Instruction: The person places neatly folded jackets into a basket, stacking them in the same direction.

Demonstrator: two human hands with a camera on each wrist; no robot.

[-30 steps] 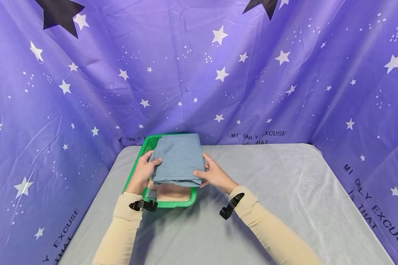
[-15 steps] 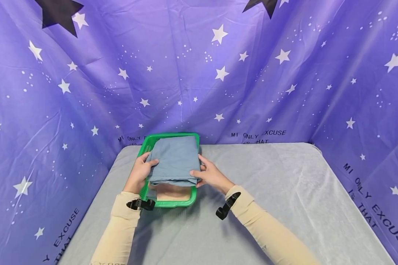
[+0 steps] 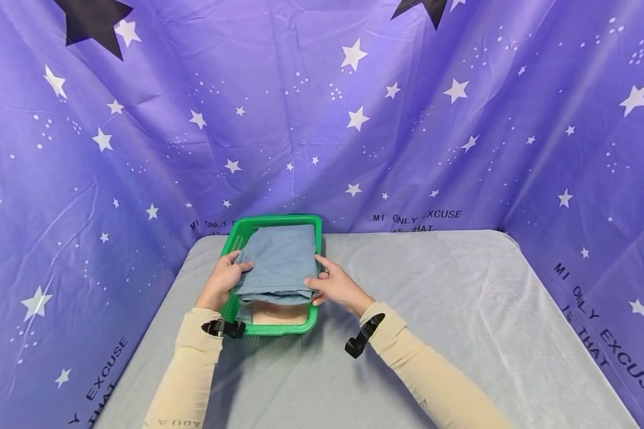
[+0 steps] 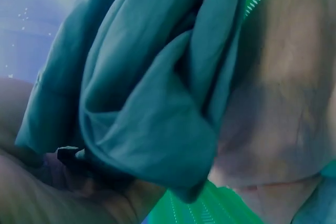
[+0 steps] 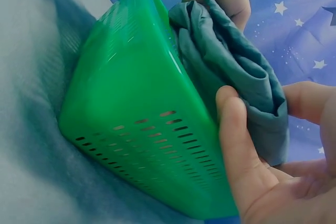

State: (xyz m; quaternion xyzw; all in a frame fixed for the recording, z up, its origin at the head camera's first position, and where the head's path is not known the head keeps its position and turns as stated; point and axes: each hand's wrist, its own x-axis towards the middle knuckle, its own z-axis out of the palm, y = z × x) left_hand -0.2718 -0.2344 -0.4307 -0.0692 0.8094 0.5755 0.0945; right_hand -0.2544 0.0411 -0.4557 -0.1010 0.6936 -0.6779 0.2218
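Observation:
A folded blue-grey cloth [image 3: 279, 262] lies between both hands at the mouth of a green plastic basket [image 3: 281, 329]. My left hand [image 3: 222, 281] pinches its left edge, thumb on top. On the right edge, my right hand [image 3: 341, 290] grips the folds between thumb and fingers. The right wrist view shows the layered cloth [image 5: 231, 66] at the basket's rim, with the right thumb and fingers on either side. Loose folds of the cloth [image 4: 152, 114] hang in the left wrist view, where the left fingertips are mostly hidden. Beneath it, a beige folded cloth [image 3: 279, 313] lies inside the basket.
The basket stands on a grey cloth-covered table [image 3: 418, 322], at its back left. A purple star-printed curtain [image 3: 322, 119] surrounds the table at the back and sides. Another bit of blue-grey cloth [image 3: 244, 314] shows in the basket's near left corner.
Both hands have moved the blue-grey cloth left and slightly nearer, lowering it toward the basket. More of the basket's far rim and right side now shows.

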